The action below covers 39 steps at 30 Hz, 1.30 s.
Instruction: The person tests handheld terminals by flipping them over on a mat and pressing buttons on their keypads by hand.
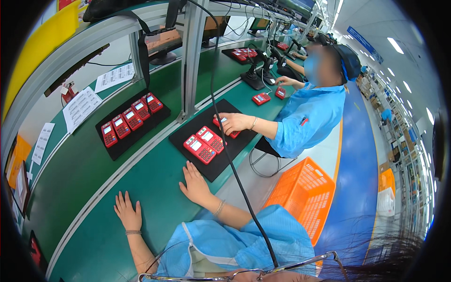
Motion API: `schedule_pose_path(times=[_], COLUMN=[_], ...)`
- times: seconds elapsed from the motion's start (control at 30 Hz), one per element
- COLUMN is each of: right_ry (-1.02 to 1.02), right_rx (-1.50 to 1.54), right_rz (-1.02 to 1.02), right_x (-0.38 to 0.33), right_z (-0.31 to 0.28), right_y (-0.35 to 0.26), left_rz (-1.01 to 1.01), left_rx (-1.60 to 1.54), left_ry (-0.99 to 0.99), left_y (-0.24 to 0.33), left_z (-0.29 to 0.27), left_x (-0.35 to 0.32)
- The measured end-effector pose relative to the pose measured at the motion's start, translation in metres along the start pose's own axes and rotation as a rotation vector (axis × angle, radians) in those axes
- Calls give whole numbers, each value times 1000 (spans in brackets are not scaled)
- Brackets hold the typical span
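My left hand point(128, 212) rests on the green bench top point(157, 204) with its fingers apart, holding nothing. Palm down beside a black mat point(176, 137), my right hand point(195, 184) is also open, its fingertips close to the mat's near edge. On that mat lie red card payment terminals; the two nearest, one terminal point(199, 149) and another terminal point(210, 138), are side by side with keypads up. A co-worker's hand point(233, 123) reaches over a further red terminal on the same mat, partly covering it.
A second black mat point(162, 113) across the rail holds several red terminals. An orange basket point(300, 197) stands on the floor to the right. A black cable point(221, 122) hangs across the view. Paper sheets point(81, 109) lie at the left; scanners on stands point(252, 77) are farther up the bench.
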State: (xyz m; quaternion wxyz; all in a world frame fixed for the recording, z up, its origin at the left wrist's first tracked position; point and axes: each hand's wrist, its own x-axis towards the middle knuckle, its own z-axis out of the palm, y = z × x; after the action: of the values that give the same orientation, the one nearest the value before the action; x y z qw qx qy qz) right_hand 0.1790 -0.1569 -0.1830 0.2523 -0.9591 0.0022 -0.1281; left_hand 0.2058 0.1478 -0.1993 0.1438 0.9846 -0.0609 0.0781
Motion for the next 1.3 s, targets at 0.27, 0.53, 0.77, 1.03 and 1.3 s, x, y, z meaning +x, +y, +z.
schedule_pose_path(times=[0.27, 0.53, 0.77, 1.03, 1.3], right_ry=[113, 109, 109, 126, 123], right_rx=[-50, -221, -211, -195, -206], right_rz=[40, 32, 26, 14, 6], right_x=[29, 34, 33, 28, 25], right_z=[-22, -5, -6, 1, 0], right_y=[55, 65, 62, 57, 50], left_rz=[-6, -3, -5, -3, -21], left_rx=[-13, -4, -10, 8, -12], left_ry=[-8, -13, -23, -23, -34], left_y=[2, -9, -9, -18, -21], left_z=[2, 5, 2, 3, -3], left_x=[2, 2, 0, -4, -8])
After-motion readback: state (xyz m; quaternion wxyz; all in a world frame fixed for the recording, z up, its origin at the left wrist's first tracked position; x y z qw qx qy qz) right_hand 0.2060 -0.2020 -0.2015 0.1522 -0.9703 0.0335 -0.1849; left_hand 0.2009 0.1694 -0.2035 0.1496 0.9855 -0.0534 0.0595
